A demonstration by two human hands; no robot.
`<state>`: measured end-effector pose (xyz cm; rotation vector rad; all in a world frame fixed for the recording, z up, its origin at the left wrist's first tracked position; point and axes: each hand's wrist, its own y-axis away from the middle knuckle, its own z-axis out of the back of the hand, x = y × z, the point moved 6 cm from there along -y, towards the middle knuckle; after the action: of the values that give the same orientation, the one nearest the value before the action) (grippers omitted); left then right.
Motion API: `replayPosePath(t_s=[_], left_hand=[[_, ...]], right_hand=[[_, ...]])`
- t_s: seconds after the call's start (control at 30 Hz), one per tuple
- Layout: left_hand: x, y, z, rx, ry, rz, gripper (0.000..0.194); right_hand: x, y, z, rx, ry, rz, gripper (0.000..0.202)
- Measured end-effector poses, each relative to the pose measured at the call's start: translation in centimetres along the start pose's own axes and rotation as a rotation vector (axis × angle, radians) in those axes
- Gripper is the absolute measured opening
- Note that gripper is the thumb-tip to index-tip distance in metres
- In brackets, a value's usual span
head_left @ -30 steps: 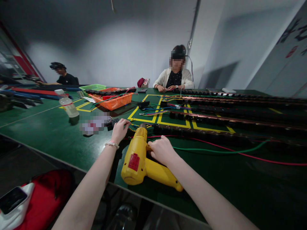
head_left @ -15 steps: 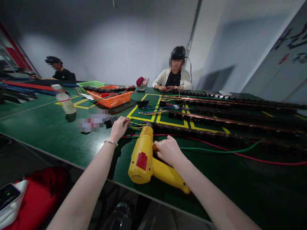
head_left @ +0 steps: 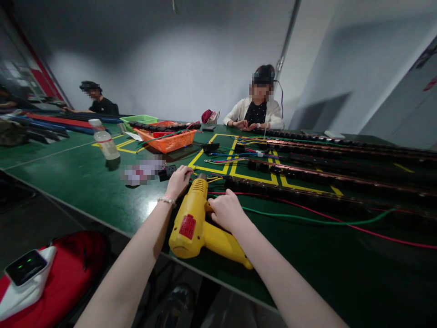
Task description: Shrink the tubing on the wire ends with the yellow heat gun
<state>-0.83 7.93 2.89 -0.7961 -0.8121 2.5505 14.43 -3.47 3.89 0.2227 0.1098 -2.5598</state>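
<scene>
Pinching thin wires [head_left: 215, 179], the left grip [head_left: 178, 183] sits beside the yellow heat gun [head_left: 191, 209] that the right grip [head_left: 228, 210] clasps.

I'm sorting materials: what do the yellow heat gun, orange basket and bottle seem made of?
Yellow heat gun: probably moulded plastic, satin; evenly coloured, with vent slots.
Orange basket: likely plastic, satin; evenly coloured and perforated.
Bottle: clear plastic or possibly glass, smooth; it looks see-through.

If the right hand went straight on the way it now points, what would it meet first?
Most likely the yellow heat gun: its body lies just ahead of the right hand, though the depth between them is unclear.
</scene>
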Motion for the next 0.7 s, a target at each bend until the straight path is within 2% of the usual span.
replayPosePath(t_s=[0.23, 0.7], left_hand=[[0.4, -0.1, -0.1, 0.045, 0.045, 0.017, 0.019], [0.1, 0.0, -0.1, -0.007, 0.071, -0.019, 0.013]], right_hand=[[1.1, -1.2, 0.4, -0.032, -0.009, 0.039, 0.031], [-0.3, 0.4, 0.0, -0.017, 0.000, 0.008, 0.030]])
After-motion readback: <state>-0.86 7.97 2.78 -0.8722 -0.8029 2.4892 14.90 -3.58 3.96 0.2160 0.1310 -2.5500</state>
